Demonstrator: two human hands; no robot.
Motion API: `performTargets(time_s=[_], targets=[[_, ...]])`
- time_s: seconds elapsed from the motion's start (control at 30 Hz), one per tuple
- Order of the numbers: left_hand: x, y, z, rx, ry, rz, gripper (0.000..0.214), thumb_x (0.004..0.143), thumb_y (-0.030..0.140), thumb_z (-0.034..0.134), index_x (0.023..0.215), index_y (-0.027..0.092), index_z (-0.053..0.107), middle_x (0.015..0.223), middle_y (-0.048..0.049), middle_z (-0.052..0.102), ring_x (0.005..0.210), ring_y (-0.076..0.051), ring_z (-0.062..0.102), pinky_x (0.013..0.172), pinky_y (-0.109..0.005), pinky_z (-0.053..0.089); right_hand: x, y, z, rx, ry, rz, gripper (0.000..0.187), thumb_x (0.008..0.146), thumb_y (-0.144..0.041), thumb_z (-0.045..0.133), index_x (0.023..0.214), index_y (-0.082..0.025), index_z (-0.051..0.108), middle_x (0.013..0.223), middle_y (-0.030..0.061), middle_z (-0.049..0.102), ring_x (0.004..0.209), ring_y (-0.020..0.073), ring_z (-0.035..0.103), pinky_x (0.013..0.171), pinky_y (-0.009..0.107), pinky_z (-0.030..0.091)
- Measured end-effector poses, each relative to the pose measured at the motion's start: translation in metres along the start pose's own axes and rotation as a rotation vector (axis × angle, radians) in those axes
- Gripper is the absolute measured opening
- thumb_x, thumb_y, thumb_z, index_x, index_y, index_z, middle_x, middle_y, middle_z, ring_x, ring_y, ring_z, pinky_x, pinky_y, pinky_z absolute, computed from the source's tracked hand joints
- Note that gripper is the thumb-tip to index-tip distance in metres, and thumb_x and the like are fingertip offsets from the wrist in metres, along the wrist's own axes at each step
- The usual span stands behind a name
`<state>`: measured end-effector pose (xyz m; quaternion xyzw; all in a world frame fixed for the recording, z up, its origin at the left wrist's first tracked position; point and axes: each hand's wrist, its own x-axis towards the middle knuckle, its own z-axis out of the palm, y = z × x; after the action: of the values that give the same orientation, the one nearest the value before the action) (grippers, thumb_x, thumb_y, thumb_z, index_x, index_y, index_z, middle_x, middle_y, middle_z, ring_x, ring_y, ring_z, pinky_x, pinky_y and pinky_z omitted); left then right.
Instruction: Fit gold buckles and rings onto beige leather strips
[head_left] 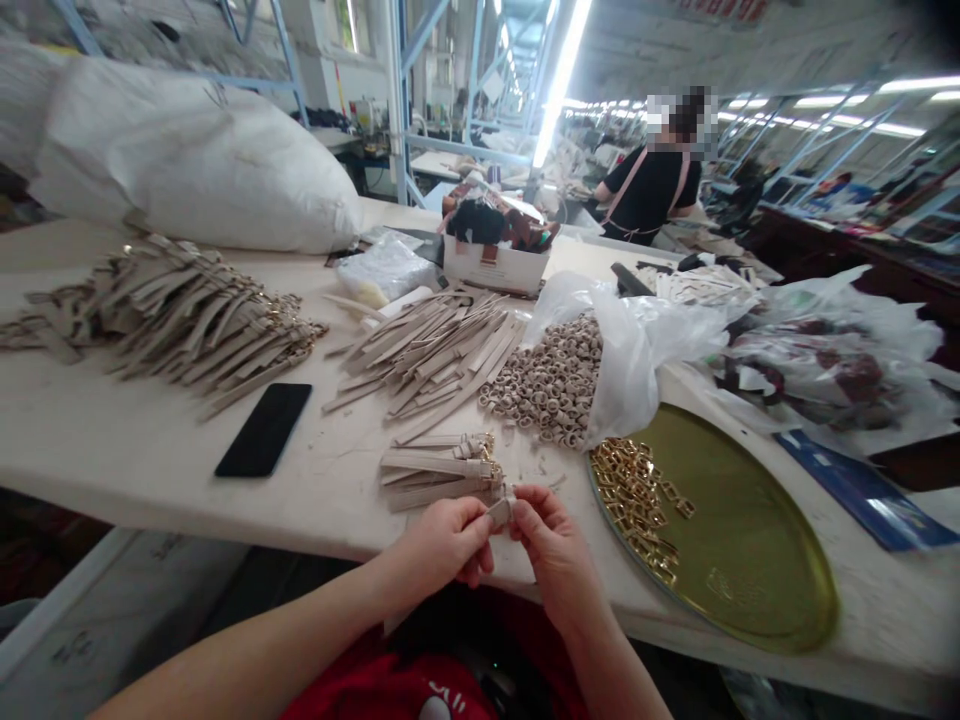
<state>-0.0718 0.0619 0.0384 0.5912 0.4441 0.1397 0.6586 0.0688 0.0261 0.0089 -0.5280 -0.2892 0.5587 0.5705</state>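
Observation:
Close to the table's front edge, my left hand [456,538] pinches a short beige strap [499,513] between thumb and fingers. My right hand [553,548] grips the same strap at its other side, fingertips pressed together. Whether a buckle or loop sits on it is hidden by my fingers. Just beyond lies a small stack of beige straps with gold buckles [435,468]. Behind that are a heap of loose flat straps [439,350] and a mound of small beige loops [551,380]. To the right, gold buckles [630,495] lie on a round olive-gold tray [750,540].
A black phone [264,430] lies left of my hands, before a big pile of buckled straps [195,315]. A white sack [195,160], a filled box [495,268] and clear plastic bags [637,350] stand farther back. Another person [649,190] works beyond the table.

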Motion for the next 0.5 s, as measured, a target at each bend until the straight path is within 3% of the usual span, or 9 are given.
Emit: performTargets(time_s=[0.13, 0.23, 0.33, 0.4, 0.5], targets=[[-0.015, 0.003, 0.001, 0.292, -0.068, 0.022, 0.031, 0.081, 0.041, 0.035, 0.073, 0.017, 0.052, 0.050, 0.0047, 0.051, 0.037, -0.008, 0.042, 0.037, -0.018, 0.029, -0.020, 0.002, -0.003, -0.150, -0.094, -0.040, 0.024, 0.065, -0.038, 0.067, 0.079, -0.019, 0.061, 0.065, -0.0008, 0.060, 0.061, 0.0143, 0.054, 0.060, 0.028, 0.044], [-0.025, 0.004, 0.003, 0.366, -0.124, 0.046, 0.032, 0.082, 0.041, 0.034, 0.071, 0.017, 0.053, 0.051, 0.0039, 0.052, 0.038, -0.009, 0.044, 0.038, -0.018, 0.030, -0.031, 0.003, -0.007, -0.215, -0.148, -0.047, 0.020, 0.065, -0.035, 0.067, 0.076, -0.019, 0.062, 0.066, -0.0011, 0.061, 0.064, 0.0144, 0.054, 0.062, 0.027, 0.043], [-0.036, -0.001, 0.004, 0.220, -0.223, 0.029, 0.029, 0.082, 0.039, 0.038, 0.094, 0.017, 0.052, 0.062, 0.0026, 0.056, 0.046, -0.010, 0.050, 0.044, -0.018, 0.036, -0.036, 0.001, -0.013, -0.188, -0.081, -0.059, 0.019, 0.066, -0.034, 0.066, 0.078, -0.019, 0.063, 0.064, -0.0030, 0.057, 0.060, 0.0119, 0.050, 0.059, 0.024, 0.041], [-0.041, -0.006, 0.006, 0.116, -0.282, 0.001, 0.039, 0.083, 0.040, 0.038, 0.115, 0.019, 0.042, 0.062, 0.0042, 0.054, 0.045, -0.009, 0.047, 0.044, -0.018, 0.036, -0.039, 0.000, -0.014, -0.144, -0.020, -0.060, 0.019, 0.067, -0.034, 0.066, 0.078, -0.019, 0.062, 0.061, -0.0042, 0.054, 0.058, 0.0104, 0.047, 0.057, 0.022, 0.039], [-0.043, -0.012, 0.010, 0.048, -0.220, 0.024, 0.052, 0.085, 0.046, 0.033, 0.129, 0.019, 0.028, 0.051, 0.0090, 0.036, 0.039, -0.008, 0.032, 0.038, -0.017, 0.023, -0.044, 0.007, -0.005, -0.038, -0.067, -0.023, 0.020, 0.066, -0.033, 0.067, 0.077, -0.018, 0.059, 0.060, -0.0048, 0.052, 0.057, 0.0098, 0.046, 0.058, 0.022, 0.039]])
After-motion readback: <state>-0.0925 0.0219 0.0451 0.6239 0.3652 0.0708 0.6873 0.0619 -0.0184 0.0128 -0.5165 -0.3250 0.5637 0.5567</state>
